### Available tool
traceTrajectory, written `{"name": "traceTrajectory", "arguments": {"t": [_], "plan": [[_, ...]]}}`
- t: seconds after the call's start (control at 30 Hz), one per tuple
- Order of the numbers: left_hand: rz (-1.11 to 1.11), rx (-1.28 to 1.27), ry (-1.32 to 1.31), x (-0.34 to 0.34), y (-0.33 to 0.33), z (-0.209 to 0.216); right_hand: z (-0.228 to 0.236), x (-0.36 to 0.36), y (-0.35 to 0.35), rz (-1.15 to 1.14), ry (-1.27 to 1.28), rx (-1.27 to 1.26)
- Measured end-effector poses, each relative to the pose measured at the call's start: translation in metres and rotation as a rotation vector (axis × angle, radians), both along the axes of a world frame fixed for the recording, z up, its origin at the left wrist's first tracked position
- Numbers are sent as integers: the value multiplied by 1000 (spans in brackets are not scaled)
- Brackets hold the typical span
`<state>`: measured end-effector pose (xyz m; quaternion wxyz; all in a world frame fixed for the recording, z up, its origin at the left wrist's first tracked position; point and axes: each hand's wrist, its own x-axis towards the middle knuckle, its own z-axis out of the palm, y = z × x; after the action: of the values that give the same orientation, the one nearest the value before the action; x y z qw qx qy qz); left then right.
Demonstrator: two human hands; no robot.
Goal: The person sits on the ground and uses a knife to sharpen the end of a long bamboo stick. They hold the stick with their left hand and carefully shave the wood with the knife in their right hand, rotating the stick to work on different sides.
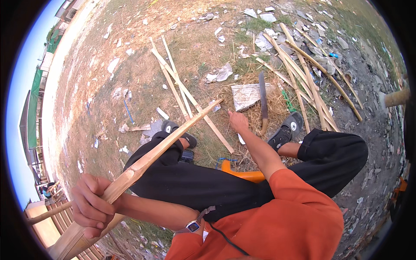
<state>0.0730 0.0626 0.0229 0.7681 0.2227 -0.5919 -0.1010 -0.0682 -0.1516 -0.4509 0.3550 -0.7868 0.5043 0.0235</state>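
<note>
My left hand (pixel 93 203) is wrapped round a long split bamboo pole (pixel 147 160), whose bark is shaved off to pale wood. The pole slants from the lower left up to a narrow tip in the middle. Just below that tip is my right hand (pixel 238 122), apart from the pole, its fingers curled; what they hold, if anything, is too small to make out. A machete (pixel 263 97) with a dark blade and a wooden handle rests against a pale, flat block (pixel 249 96) between my feet, its handle towards me.
Several pale strips (pixel 186 93) lie crossed on the ground ahead. More strips and poles (pixel 307 82) are heaped at the right, on straw and rubble. An orange plastic piece (pixel 245 175) shows beneath my legs. Litter is scattered over the dry grass. A thick pole end (pixel 396 98) juts in at far right.
</note>
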Motion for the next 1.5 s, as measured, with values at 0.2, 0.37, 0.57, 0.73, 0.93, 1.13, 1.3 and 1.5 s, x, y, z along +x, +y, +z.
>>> {"name": "traceTrajectory", "arguments": {"t": [0.2, 0.37, 0.57, 0.73, 0.93, 1.13, 1.3, 1.5], "plan": [[-31, -46, 91, -4, 14, -14, 75, 6, 20, 80, -255, -5], [-46, -8, 17, -2, 7, -1, 6, -8, 4, -24, 30, -96], [181, 24, 48, 4, 11, -5, 51, 0, 13, 38, -6, 99], [336, 31, 15, 1, -2, -3, 66, -20, -14, 52, 3, 167], [502, 104, 102, -18, -32, 11, 140, -38, -35, -21, -118, 134], [741, 129, 378, -49, -90, 39, 257, -63, 25, 21, -637, 174], [575, 165, 243, -50, -100, 42, 285, -91, 66, -9, -688, 239], [497, 175, 169, -45, -84, 33, 351, -77, 92, 109, -663, 72]]}}
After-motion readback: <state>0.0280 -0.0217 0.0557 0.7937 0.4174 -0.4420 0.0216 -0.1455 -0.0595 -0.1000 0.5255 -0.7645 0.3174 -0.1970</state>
